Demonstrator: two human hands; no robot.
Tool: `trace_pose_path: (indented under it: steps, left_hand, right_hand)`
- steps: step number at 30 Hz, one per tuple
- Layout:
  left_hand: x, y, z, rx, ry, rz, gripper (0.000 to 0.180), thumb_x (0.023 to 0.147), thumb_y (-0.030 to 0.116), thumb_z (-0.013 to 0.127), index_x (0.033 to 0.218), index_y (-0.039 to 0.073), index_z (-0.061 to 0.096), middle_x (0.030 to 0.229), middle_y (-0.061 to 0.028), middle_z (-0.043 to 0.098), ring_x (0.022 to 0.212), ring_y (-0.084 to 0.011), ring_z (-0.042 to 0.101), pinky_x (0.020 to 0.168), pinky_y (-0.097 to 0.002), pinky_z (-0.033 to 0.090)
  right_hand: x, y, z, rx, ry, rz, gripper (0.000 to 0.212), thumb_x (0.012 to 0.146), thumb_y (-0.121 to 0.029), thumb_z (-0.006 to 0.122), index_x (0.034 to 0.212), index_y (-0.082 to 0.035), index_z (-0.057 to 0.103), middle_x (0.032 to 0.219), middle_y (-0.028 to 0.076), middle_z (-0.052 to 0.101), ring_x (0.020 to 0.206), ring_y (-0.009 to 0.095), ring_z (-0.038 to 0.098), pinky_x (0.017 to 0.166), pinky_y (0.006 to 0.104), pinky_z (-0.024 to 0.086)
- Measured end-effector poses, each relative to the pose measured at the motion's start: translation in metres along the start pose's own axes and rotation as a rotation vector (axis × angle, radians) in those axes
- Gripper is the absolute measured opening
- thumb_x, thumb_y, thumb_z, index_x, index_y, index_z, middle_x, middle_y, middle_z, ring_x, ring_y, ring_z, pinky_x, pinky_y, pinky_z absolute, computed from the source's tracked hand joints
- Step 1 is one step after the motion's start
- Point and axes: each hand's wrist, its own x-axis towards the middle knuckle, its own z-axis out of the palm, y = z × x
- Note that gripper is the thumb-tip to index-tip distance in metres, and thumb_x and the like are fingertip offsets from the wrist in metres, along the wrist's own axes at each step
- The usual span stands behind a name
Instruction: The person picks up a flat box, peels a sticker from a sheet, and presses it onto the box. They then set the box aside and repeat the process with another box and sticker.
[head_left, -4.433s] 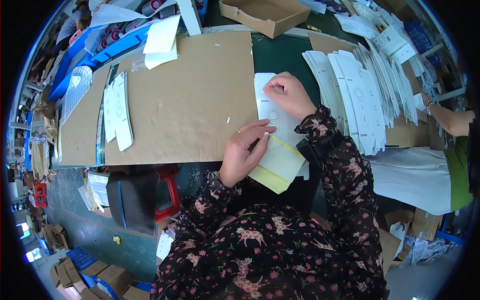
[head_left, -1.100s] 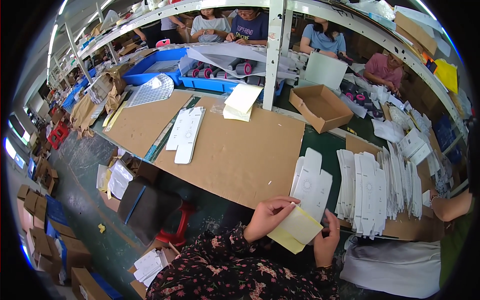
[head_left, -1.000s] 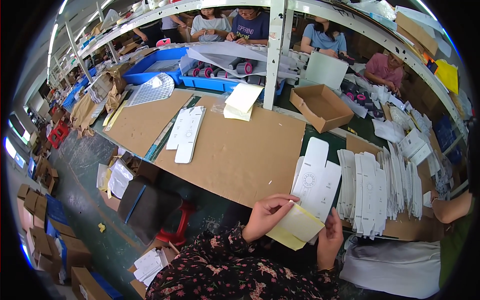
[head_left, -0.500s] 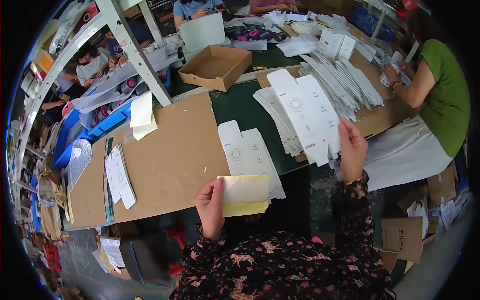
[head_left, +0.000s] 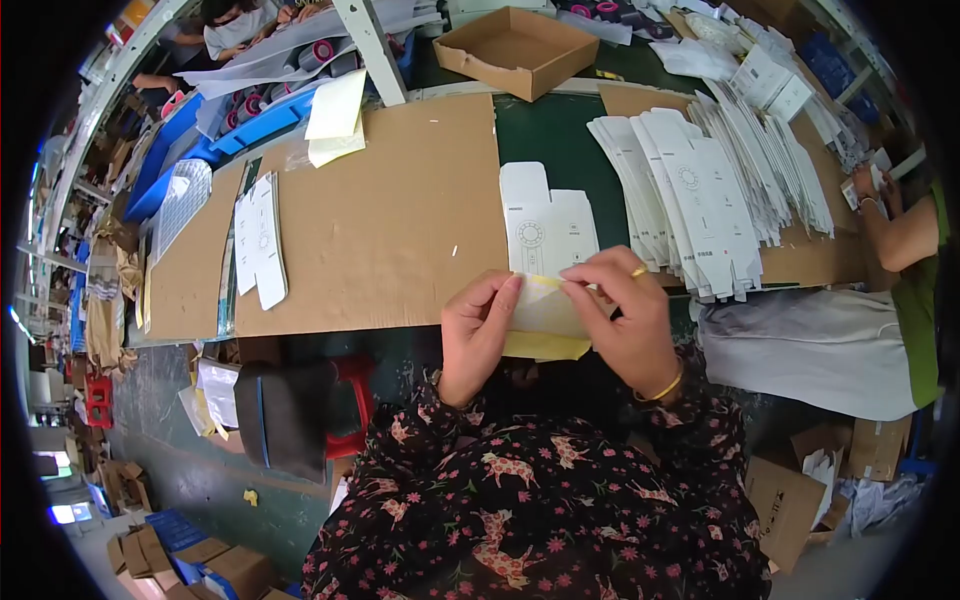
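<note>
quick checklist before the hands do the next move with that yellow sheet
1. Both hands on the yellow sheet: ok, left hand and right hand pinch its top edge.
2. White box blank flat on the table, just beyond the hands: ok.
3. Whether the sheet's top edge has peeled apart: cannot tell, fingers cover it.
4. Blank stack within reach to the right: ok.
5. Bare cardboard mat to the left of the blank: ok.
6. Neighbour's arm apart from the hands: ok.
</note>
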Motion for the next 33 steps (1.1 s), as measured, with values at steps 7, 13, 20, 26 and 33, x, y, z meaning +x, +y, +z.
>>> trace_pose_path:
  steps: [7,13,20,26,33]
  left_hand:
    - [0.003,-0.004,-0.003,0.155,-0.052,0.184,0.015,0.107,0.006,0.062,0.105,-0.006,0.071,0.092,-0.0025,0.068,0.081,-0.0069,0.056,0.073,-0.0234,0.045]
    - [0.006,-0.009,-0.006,0.215,-0.075,0.189,0.014,0.106,0.007,0.063,0.101,-0.005,0.070,0.086,-0.0010,0.065,0.075,-0.0062,0.052,0.065,-0.0239,0.042]
    - [0.008,-0.014,-0.006,0.145,-0.067,0.100,0.015,0.106,0.008,0.064,0.101,-0.004,0.071,0.084,0.0015,0.064,0.072,-0.0027,0.052,0.062,-0.0209,0.042]
    - [0.017,-0.025,-0.013,0.106,-0.045,0.021,0.017,0.107,0.009,0.063,0.104,-0.004,0.072,0.088,-0.0014,0.068,0.078,-0.0022,0.057,0.067,-0.0202,0.047]
    - [0.038,-0.037,-0.016,0.509,-0.089,0.405,0.011,0.101,0.005,0.066,0.105,-0.004,0.072,0.107,-0.0138,0.076,0.104,-0.0250,0.072,0.088,-0.0359,0.056]
  right_hand:
    - [0.004,0.005,0.023,0.065,-0.063,0.065,0.009,0.090,-0.002,0.075,0.098,-0.002,0.070,0.091,0.009,0.065,0.076,0.027,0.066,0.063,0.0338,0.052]
    - [0.005,0.011,0.025,0.050,-0.099,0.044,0.009,0.091,0.002,0.075,0.098,-0.001,0.069,0.093,0.005,0.064,0.070,0.014,0.061,0.060,0.0262,0.048]
    - [0.008,0.016,0.027,-0.058,-0.162,-0.018,0.011,0.091,0.001,0.074,0.098,-0.001,0.066,0.093,0.005,0.064,0.071,0.012,0.060,0.060,0.0247,0.048]
    - [0.028,0.030,0.017,0.156,-0.213,0.246,0.010,0.093,-0.002,0.074,0.099,0.000,0.066,0.097,0.003,0.065,0.079,0.010,0.062,0.069,0.0241,0.049]
    - [0.076,0.094,0.044,0.212,-0.126,0.232,0.013,0.095,-0.011,0.074,0.102,0.000,0.070,0.103,0.005,0.067,0.091,0.014,0.063,0.082,0.0283,0.051]
